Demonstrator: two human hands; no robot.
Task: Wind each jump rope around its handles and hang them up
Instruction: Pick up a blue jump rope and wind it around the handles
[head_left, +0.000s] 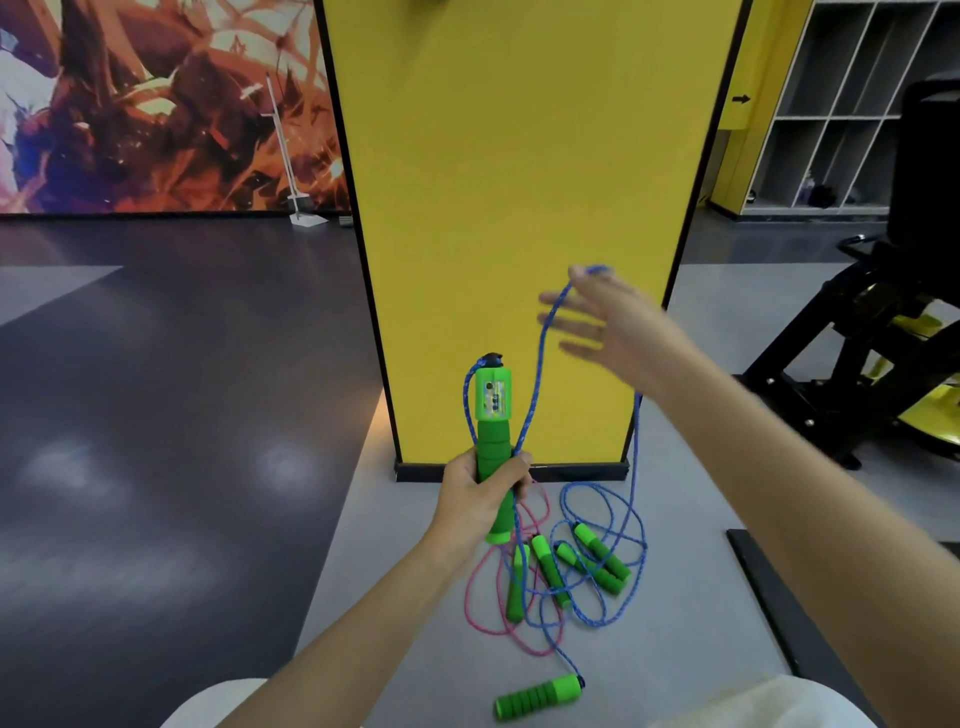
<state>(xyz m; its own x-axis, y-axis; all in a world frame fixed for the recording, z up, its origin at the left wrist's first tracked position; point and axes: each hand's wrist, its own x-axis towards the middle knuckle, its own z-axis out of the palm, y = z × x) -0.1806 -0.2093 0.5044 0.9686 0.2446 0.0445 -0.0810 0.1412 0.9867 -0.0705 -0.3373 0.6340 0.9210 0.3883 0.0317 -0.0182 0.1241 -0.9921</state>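
Winding barely begun: my left hand clasps a green foam handle, spread right hand loops blue braided cord; tangled ropes wait below.

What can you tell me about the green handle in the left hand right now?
The green handle stands roughly upright, gripped by the left hand round its ribbed foam lower part. Its top is a boxy plastic counter with a dark cap. Blue rope leaves the cap and runs down beside it.
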